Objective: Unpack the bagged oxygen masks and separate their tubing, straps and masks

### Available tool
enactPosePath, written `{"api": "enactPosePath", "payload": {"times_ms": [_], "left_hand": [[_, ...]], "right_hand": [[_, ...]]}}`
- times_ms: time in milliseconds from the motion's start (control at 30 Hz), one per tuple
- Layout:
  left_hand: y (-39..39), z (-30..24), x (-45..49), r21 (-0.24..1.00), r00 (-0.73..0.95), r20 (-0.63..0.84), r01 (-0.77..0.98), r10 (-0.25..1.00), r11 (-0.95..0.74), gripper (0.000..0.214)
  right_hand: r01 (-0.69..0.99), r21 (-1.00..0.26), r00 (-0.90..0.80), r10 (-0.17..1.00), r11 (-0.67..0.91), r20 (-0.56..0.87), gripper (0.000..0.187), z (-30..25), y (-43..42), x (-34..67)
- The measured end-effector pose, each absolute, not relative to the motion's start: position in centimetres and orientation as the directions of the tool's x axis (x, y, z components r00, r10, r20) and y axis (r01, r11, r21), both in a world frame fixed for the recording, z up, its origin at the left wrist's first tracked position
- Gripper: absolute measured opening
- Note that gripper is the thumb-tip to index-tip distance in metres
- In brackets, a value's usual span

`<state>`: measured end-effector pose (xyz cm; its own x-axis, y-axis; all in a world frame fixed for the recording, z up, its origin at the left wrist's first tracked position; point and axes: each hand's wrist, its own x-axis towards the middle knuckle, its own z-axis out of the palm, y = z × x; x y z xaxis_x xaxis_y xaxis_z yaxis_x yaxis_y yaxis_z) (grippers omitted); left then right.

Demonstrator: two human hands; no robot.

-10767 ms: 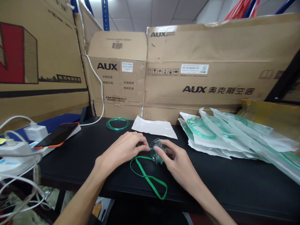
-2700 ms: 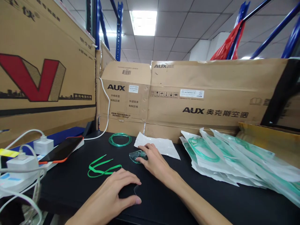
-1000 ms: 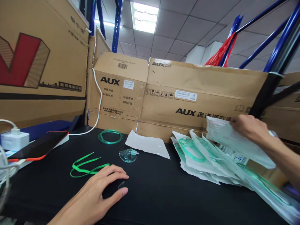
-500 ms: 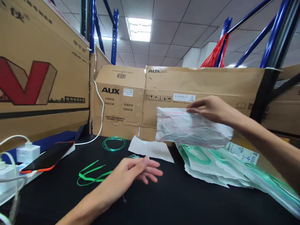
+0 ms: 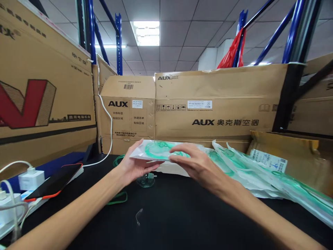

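Black table [image 5: 182,215] | AUX cartons [image 5: 221,104] behind | left hand [image 5: 133,167], right hand [image 5: 198,165] fingers gripping pouch [image 5: 156,150]

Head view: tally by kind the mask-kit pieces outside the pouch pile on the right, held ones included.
Sealed clear pouch of green tubing, held by left hand and right hand: 1
Clear plastic mask: 1
Green elastic strap: 1
Green tubing coil, mostly hidden: 1
Small clear curved piece: 1
Flat white pouch: 1
Total: 6
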<state>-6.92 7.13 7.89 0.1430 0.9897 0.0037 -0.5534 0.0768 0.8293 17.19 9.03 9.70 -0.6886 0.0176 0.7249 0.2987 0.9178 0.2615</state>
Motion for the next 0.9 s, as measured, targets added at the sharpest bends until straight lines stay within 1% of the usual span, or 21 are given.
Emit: {"api": "enactPosePath", "payload": {"times_ms": [67,133,200,267,300,333,367,433,533,733,800,900], "left_hand": [[7.8,8.1,-7.3,0.863,0.062,0.024,-0.505,0.998,0.011,0.043],[8.5,8.3,-7.8,0.885,-0.010,0.049,-0.464,0.999,-0.048,0.042],[9.0,8.4,-8.2,0.895,-0.054,0.068,-0.438,0.996,-0.085,0.041],[9.4,8.5,-8.6,0.903,-0.094,0.089,-0.412,0.992,-0.120,0.040],[9.5,8.5,-8.7,0.907,-0.113,0.098,-0.398,0.989,-0.136,0.038],[9.6,8.6,-8.8,0.912,-0.131,0.106,-0.383,0.986,-0.149,0.036],[9.7,8.6,-8.9,0.916,-0.148,0.113,-0.367,0.983,-0.161,0.034],[9.9,8.7,-8.9,0.927,-0.172,0.127,-0.331,0.977,-0.179,0.030],[10.2,8.7,-8.7,0.940,-0.189,0.152,-0.275,0.970,-0.200,0.028],[10.6,8.2,-8.2,0.959,-0.171,0.180,-0.188,0.969,-0.211,0.029],[10.7,8.0,-7.9,0.965,-0.152,0.179,-0.164,0.972,-0.203,0.030],[10.9,7.7,-7.6,0.972,-0.116,0.181,-0.129,0.977,-0.195,0.033]], "right_hand": [[0.295,0.219,-0.672,0.039,0.930,0.739,0.026,8.8,9.0,17.0],[0.295,0.080,-0.601,0.120,0.952,0.790,0.020,8.3,9.1,17.2],[0.297,-0.169,-0.418,0.287,0.940,0.862,0.016,8.0,9.5,18.0],[0.267,-0.434,-0.174,0.486,0.861,0.857,0.018,7.6,10.5,19.1],[0.239,-0.534,-0.069,0.563,0.811,0.824,0.023,7.4,11.1,19.7],[0.212,-0.608,-0.001,0.622,0.765,0.783,0.029,7.1,11.8,20.3],[0.190,-0.661,0.029,0.668,0.726,0.743,0.033,6.7,12.6,20.8],[0.150,-0.739,0.011,0.746,0.657,0.666,0.037,5.9,13.9,21.4],[0.116,-0.812,-0.089,0.820,0.572,0.565,0.036,4.9,15.0,21.6],[0.136,-0.890,-0.252,0.884,0.434,0.393,0.049,4.2,15.0,21.2],[0.120,-0.919,-0.298,0.896,0.376,0.328,0.048,4.1,14.8,21.0],[0.045,-0.953,-0.365,0.893,0.299,0.263,0.040,4.0,14.5,20.5]]}}
